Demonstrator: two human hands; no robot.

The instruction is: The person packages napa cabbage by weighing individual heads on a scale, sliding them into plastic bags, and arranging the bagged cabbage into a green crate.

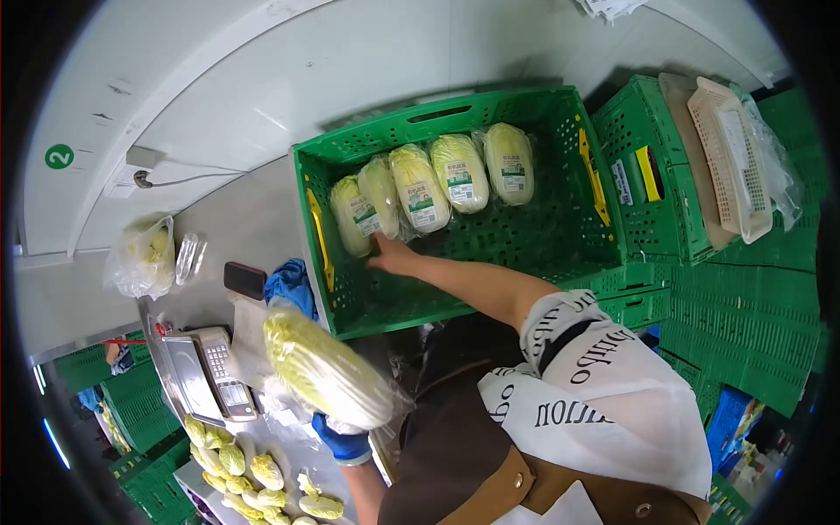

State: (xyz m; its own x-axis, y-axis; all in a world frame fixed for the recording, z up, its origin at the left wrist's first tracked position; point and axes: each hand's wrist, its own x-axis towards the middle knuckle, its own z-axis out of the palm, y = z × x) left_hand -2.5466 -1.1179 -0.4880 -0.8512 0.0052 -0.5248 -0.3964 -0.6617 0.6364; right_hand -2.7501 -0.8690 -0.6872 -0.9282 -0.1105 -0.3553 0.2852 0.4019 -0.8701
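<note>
My left hand, in a blue glove, supports a plastic-wrapped napa cabbage from below, to the left of the brown apron. My bare right hand reaches into a green crate. Its fingers are apart and touch the lower end of the leftmost wrapped cabbage, which bears a printed label. Beside that one, several more wrapped cabbages lie in a row along the crate's back side, most with labels facing up. Part of the gloved fingers is hidden under the held cabbage.
A weighing scale stands at left, with small unwrapped cabbages below it. On the counter are a phone, a blue cloth and a bagged vegetable. Stacked green crates and a pale basket stand at right.
</note>
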